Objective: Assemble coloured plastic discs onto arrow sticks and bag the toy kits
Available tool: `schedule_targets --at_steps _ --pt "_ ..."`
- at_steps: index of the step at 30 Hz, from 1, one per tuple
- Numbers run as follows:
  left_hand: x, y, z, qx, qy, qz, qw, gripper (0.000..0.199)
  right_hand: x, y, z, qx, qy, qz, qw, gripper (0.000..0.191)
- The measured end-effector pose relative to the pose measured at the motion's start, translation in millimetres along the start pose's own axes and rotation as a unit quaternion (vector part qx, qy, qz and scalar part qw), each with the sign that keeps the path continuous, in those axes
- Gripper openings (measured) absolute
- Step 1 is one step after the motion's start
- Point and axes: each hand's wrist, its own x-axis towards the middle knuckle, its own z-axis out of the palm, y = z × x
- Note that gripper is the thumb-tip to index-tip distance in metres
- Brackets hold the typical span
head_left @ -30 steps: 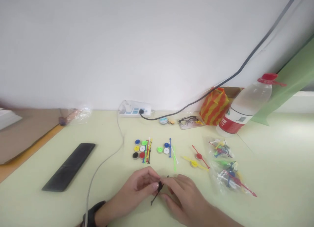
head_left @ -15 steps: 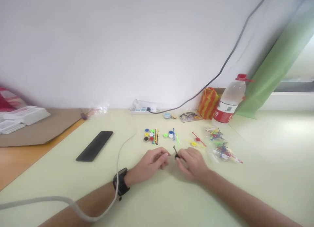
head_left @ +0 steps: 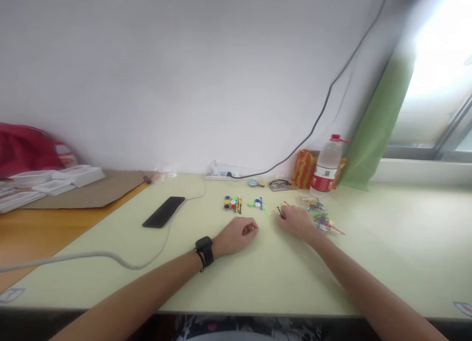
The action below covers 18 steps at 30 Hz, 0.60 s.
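My right hand (head_left: 294, 222) is closed on a black arrow spinner (head_left: 279, 212), whose thin tip sticks out on its left side. Beneath and behind that hand, a red arrow tip (head_left: 286, 203) peeks out; the rest is covered. My left hand (head_left: 238, 234) rests on the table with its fingers curled in, and nothing shows in it. Beyond the hands lie several coloured discs (head_left: 233, 203) with thin sticks (head_left: 239, 204) beside them. A smaller group holds a green disc (head_left: 251, 204), a blue arrow (head_left: 261, 203) and a green arrow (head_left: 266, 210).
Bags of coloured parts (head_left: 326, 222) lie right of my right hand. A water bottle (head_left: 327, 166), a striped bag (head_left: 304, 169), glasses (head_left: 280, 184) and a power strip (head_left: 221, 172) stand along the wall. A black phone (head_left: 163, 212) and a white cable (head_left: 121, 262) are on the left.
My right hand has moved right and away from my left hand, carrying the black arrow spinner over the red and yellow spinners. My left fingers have curled in. The view has shifted and shows more table.
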Motion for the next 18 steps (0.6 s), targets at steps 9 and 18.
schedule_targets --at_steps 9,18 --pt "-4 1 2.0 0.142 -0.010 0.076 0.987 0.011 3 -24 -4 0.024 0.056 -0.034 0.998 0.021" --pt "-3 -7 4.9 0.150 -0.023 0.094 0.984 0.014 -1 -29 19 0.043 0.050 -0.116 0.991 0.031"
